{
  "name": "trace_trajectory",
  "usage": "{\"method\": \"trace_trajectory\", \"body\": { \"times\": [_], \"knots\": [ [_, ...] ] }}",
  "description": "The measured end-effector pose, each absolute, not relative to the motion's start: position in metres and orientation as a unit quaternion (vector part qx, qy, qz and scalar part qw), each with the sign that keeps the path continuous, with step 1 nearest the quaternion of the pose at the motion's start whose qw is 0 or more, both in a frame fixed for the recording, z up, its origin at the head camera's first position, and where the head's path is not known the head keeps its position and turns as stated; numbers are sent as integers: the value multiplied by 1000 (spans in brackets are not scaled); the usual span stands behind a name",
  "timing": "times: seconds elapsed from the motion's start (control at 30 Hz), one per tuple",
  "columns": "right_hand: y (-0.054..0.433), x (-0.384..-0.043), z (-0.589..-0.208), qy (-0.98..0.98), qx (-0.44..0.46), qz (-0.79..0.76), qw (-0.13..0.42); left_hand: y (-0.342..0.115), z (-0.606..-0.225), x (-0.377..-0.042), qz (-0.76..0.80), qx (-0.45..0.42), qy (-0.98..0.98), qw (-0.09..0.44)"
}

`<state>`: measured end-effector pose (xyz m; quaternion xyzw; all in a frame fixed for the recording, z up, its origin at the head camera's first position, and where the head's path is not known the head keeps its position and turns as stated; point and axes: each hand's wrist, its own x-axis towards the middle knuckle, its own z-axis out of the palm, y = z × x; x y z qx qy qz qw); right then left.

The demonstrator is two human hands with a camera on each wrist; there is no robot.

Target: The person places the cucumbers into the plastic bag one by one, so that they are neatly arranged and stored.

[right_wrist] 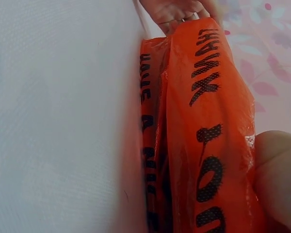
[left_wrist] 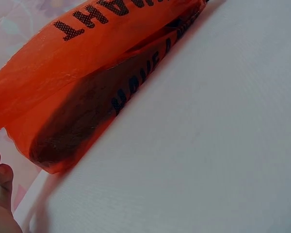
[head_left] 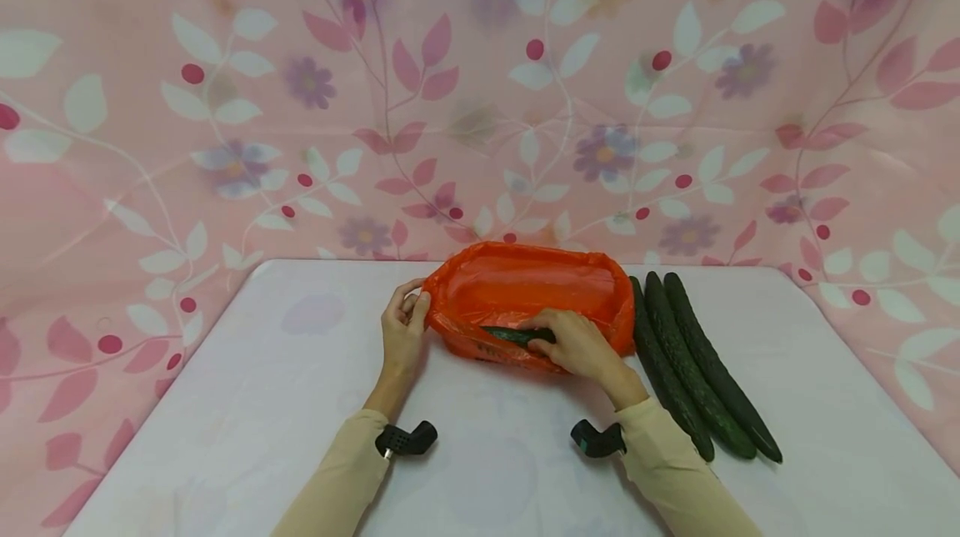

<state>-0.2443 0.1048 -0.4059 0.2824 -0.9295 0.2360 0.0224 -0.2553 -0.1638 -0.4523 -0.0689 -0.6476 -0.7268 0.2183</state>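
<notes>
The white tabletop [head_left: 491, 479] spreads broadly leftward and in front, with three long, ridged, dark-green cucumbers [head_left: 688, 366] lying just right of an orange plastic bag [head_left: 536, 287] near its far edge. The right hand [head_left: 576, 345] curls its fingers round another dark-green cucumber [head_left: 514, 335] inside the bag's open mouth; the left hand [head_left: 405, 327] pinches its left rim.

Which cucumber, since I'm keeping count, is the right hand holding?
The cucumber showing inside the orange bag, under the fingers of the right hand. The other three cucumbers in view lie side by side on the table, outside the bag.
</notes>
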Motion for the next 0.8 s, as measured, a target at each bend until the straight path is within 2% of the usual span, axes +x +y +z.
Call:
{"method": "trace_trajectory", "body": {
  "times": [0.5,0.8],
  "knots": [
    [111,-246,-402,-919,286,269,35,-164,-451,-254,-745,-64,-634,196],
    [118,-241,-384,-903,292,312,45,-165,-450,-253,-739,-65,-639,203]
  ]
}}
